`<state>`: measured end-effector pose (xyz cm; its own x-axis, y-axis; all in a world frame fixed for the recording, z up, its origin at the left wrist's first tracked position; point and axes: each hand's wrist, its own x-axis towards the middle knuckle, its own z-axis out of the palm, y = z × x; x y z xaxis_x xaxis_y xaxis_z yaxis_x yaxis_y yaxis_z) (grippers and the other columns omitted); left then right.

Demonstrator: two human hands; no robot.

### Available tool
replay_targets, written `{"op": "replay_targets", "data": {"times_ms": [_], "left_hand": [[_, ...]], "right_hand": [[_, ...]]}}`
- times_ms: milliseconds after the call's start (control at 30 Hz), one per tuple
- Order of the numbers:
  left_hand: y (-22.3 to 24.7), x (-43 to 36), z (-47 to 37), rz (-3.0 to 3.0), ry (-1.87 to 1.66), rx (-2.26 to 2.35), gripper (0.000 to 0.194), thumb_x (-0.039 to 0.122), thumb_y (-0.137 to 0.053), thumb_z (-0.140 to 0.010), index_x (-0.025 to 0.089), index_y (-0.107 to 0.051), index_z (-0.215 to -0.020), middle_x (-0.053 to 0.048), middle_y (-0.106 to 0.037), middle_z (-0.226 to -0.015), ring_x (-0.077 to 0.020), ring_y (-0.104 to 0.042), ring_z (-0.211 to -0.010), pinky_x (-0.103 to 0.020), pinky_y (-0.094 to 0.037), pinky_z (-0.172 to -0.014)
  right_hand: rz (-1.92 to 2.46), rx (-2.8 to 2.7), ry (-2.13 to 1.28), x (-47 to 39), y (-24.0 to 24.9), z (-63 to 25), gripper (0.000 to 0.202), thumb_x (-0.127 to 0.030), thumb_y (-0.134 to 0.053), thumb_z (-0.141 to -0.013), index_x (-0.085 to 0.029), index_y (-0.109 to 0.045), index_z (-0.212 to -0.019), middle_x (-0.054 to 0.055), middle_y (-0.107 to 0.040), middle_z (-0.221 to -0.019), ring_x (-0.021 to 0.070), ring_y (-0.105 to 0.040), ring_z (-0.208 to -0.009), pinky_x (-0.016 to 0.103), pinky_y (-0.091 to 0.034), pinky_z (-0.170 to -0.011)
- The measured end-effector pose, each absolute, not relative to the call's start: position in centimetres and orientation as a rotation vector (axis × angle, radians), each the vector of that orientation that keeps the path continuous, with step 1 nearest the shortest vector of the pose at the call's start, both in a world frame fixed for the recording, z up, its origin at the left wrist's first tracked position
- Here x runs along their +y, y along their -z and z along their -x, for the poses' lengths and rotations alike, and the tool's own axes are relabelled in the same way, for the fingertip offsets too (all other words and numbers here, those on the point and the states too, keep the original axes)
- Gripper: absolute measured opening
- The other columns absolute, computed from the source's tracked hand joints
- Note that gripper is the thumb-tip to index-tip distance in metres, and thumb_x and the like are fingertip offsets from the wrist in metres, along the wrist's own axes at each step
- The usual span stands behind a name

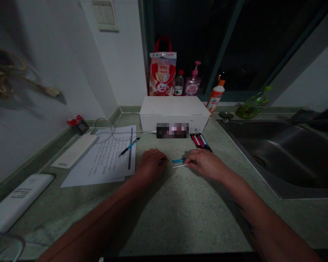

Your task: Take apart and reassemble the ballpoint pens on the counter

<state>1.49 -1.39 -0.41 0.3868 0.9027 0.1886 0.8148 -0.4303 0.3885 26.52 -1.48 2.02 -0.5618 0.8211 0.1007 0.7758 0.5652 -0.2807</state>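
My left hand (pixel 152 162) is closed low over the counter, fingertips pressed round a small dark piece whose shape is mostly hidden. Facing it, my right hand (pixel 203 162) has its fingertips together on a thin white rod (pixel 178 166) that points left. Just behind that rod lies a blue pen barrel (pixel 177 160), its right end at my right fingers. A blue and black pen (pixel 129 146) rests on the printed sheets (pixel 109 156) left of my left hand. Several pens (pixel 200 141) in red, white, blue and black lie side by side behind my right hand.
A white box (pixel 175 107) stands at the back, with bottles and a red bag (pixel 163 74) behind it. The steel sink (pixel 289 153) is at the right. At the left are a white flat case (pixel 75 151), a power strip (pixel 22 198) and a cable (pixel 125 131).
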Motion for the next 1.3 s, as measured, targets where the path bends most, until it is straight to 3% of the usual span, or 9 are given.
{"op": "replay_targets", "data": {"times_ms": [200,500,833,1100,1200,1300], "left_hand": [[0.6,-1.5,-1.7,-2.394,-0.539,1.534,0.013,0.024,-0.066,-0.093,0.021,-0.076,-0.102,-0.008,-0.074,-0.102,-0.0256,-0.064,-0.102,-0.04,-0.047,-0.093],[-0.9,-1.3,-0.1,-2.383,-0.414,1.592,0.013,0.029,-0.067,-0.088,0.02,-0.075,-0.089,-0.009,-0.073,-0.095,-0.0272,-0.065,-0.094,-0.041,-0.048,-0.085],[-1.9,-1.9,0.7,-2.516,-0.121,1.491,0.009,0.025,-0.067,-0.083,0.019,-0.073,-0.085,-0.01,-0.069,-0.091,-0.0285,-0.064,-0.093,-0.04,-0.047,-0.083],[-1.7,-2.5,-1.0,-2.452,-0.404,1.322,0.012,0.023,-0.063,-0.092,0.018,-0.071,-0.099,-0.007,-0.073,-0.096,-0.0253,-0.066,-0.093,-0.038,-0.048,-0.085],[-1.2,-2.9,-1.6,-2.423,-0.525,1.232,0.011,0.02,-0.064,-0.093,0.019,-0.07,-0.102,-0.006,-0.074,-0.097,-0.0234,-0.066,-0.092,-0.037,-0.049,-0.086],[-0.6,-2.8,-1.6,-2.362,-0.729,1.206,0.017,0.018,-0.062,-0.094,0.019,-0.07,-0.109,-0.006,-0.074,-0.102,-0.0227,-0.067,-0.095,-0.037,-0.05,-0.087]], "right_hand": [[1.345,-2.604,-0.332,-1.8,-1.8,-25.5,0.011,-0.014,-0.075,-0.086,-0.024,-0.078,-0.088,0.002,-0.073,-0.087,0.021,-0.066,-0.088,0.033,-0.047,-0.079],[1.424,-2.546,-0.336,-2.0,-1.6,-25.0,0.009,-0.017,-0.079,-0.083,-0.023,-0.075,-0.088,0.002,-0.072,-0.085,0.0198,-0.066,-0.082,0.032,-0.046,-0.074],[1.436,-2.462,-0.3,-2.2,-2.4,-25.0,0.004,-0.019,-0.071,-0.091,-0.021,-0.074,-0.09,0.005,-0.073,-0.087,0.0212,-0.066,-0.085,0.033,-0.047,-0.077],[1.262,-2.369,-0.491,-2.7,-1.7,-23.8,0.014,-0.032,-0.07,-0.095,-0.022,-0.071,-0.106,0.004,-0.071,-0.094,0.0191,-0.065,-0.087,0.03,-0.045,-0.075],[1.235,-2.366,-0.593,-2.7,-1.3,-23.4,0.01,-0.029,-0.064,-0.099,-0.021,-0.071,-0.097,0.004,-0.071,-0.09,0.0185,-0.064,-0.084,0.03,-0.044,-0.073],[1.265,-2.246,-0.722,-2.4,-1.1,-23.6,0.023,-0.029,-0.053,-0.103,-0.021,-0.069,-0.087,0.004,-0.071,-0.084,0.0185,-0.065,-0.079,0.03,-0.044,-0.072]]}}
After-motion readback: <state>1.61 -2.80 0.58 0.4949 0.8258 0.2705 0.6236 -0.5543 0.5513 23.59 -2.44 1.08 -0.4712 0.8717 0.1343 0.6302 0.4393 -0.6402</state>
